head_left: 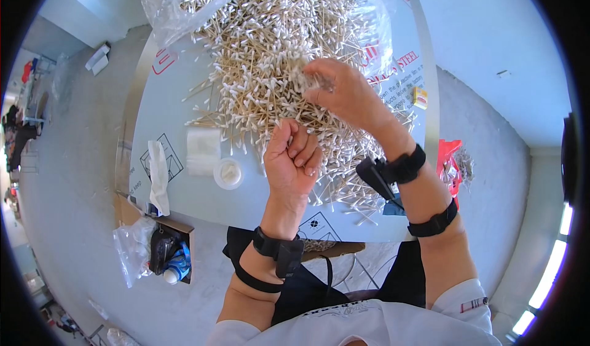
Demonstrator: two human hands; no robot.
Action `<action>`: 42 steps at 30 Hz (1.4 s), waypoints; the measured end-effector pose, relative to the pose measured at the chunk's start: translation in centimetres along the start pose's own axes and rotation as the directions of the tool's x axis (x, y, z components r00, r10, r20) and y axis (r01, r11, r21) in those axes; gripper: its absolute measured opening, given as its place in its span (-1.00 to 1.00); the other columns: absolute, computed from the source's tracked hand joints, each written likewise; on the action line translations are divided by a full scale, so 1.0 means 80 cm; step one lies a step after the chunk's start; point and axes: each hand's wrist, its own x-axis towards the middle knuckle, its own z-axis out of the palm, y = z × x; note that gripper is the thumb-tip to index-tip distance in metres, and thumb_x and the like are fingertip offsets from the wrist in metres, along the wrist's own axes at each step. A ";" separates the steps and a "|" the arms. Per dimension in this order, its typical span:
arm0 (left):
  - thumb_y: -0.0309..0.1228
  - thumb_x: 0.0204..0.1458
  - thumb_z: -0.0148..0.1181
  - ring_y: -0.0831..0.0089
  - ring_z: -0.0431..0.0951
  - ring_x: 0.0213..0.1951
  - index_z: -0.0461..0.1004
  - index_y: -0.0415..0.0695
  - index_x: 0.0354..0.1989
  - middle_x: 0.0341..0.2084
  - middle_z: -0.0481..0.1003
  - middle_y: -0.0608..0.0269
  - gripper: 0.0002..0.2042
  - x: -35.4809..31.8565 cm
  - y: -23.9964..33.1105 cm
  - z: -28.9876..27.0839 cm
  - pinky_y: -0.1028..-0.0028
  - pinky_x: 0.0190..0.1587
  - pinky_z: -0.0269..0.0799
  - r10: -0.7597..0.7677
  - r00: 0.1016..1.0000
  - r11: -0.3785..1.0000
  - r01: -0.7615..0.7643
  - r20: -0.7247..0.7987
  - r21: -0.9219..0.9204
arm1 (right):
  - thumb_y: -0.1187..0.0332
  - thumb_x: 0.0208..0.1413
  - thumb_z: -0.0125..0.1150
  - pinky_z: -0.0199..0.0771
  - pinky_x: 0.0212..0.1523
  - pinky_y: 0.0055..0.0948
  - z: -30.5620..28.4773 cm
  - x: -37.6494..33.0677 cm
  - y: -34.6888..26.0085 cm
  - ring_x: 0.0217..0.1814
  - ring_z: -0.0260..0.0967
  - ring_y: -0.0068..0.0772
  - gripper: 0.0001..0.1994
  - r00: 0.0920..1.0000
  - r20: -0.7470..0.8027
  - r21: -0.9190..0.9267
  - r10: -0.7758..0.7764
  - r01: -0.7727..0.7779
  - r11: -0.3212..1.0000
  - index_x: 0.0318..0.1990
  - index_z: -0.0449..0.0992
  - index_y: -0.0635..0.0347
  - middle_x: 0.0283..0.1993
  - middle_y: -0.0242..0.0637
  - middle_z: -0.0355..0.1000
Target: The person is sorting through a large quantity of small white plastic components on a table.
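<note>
A large heap of cotton swabs (258, 63) with white tips and wooden sticks covers much of the film-covered table (239, 214). At the heap's near edge, my left hand (294, 158) is turned palm up with its fingers curled in. Whatever it may hold is hidden by the fingers. Over the heap, my right hand (350, 94) grips a small see-through object (319, 83) between thumb and fingers. Blur keeps me from telling its kind. Left of my left hand stand a small round white container (228, 174) and a stack of clear plastic bags (203, 151).
A large clear plastic bag (178, 20) lies around the heap's far side. On the table are a crumpled white strip (158, 177) and a small yellow box (420, 98). An open carton (184, 228) holding a blue-labelled bottle stands at lower left; a red bag (448, 155) is at right.
</note>
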 end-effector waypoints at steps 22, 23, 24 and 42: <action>-0.21 0.18 -0.14 0.65 -0.05 -0.75 0.22 -0.08 -0.47 -0.77 -0.02 0.47 -0.75 -0.009 0.000 0.008 0.62 -0.76 -0.04 -0.013 0.977 0.998 -0.001 0.214 0.063 | 0.28 -0.19 0.30 0.27 0.06 -0.32 -0.036 0.008 -0.005 0.03 0.32 -0.13 -0.65 0.999 -0.015 -0.105 0.046 -0.047 0.993 -0.21 0.46 0.21 -0.11 -0.14 0.42; -0.20 0.17 -0.14 0.64 -0.04 -0.75 0.22 -0.09 -0.47 -0.77 -0.03 0.47 -0.74 -0.009 0.000 0.007 0.61 -0.76 -0.04 -0.021 0.973 0.998 0.005 0.229 0.068 | 0.28 -0.19 0.30 0.27 0.06 -0.32 -0.028 0.023 0.003 0.03 0.32 -0.13 -0.65 0.999 -0.014 -0.100 0.047 -0.048 0.994 -0.21 0.46 0.21 -0.11 -0.14 0.42; -0.20 0.17 -0.14 0.64 -0.04 -0.75 0.22 -0.09 -0.47 -0.77 -0.03 0.47 -0.74 -0.008 0.000 0.006 0.61 -0.76 -0.04 -0.019 0.974 0.997 0.004 0.224 0.071 | 0.22 -0.23 0.31 0.27 0.06 -0.28 -0.014 0.038 0.014 0.05 0.31 -0.12 -0.56 0.995 -0.075 -0.150 -0.059 0.047 0.988 -0.14 0.42 0.20 -0.07 -0.09 0.39; -0.19 0.16 -0.09 0.66 -0.05 -0.75 0.22 -0.07 -0.47 -0.79 -0.02 0.49 -0.75 -0.009 0.002 0.009 0.63 -0.77 -0.11 -0.052 0.958 0.995 0.026 0.283 0.092 | 0.52 -0.21 0.21 0.33 -0.32 -0.44 -0.035 -0.018 -0.007 -0.30 0.34 -0.40 -0.82 0.981 -0.184 -0.155 -0.059 0.030 0.987 -0.37 0.42 0.31 -0.27 -0.18 0.39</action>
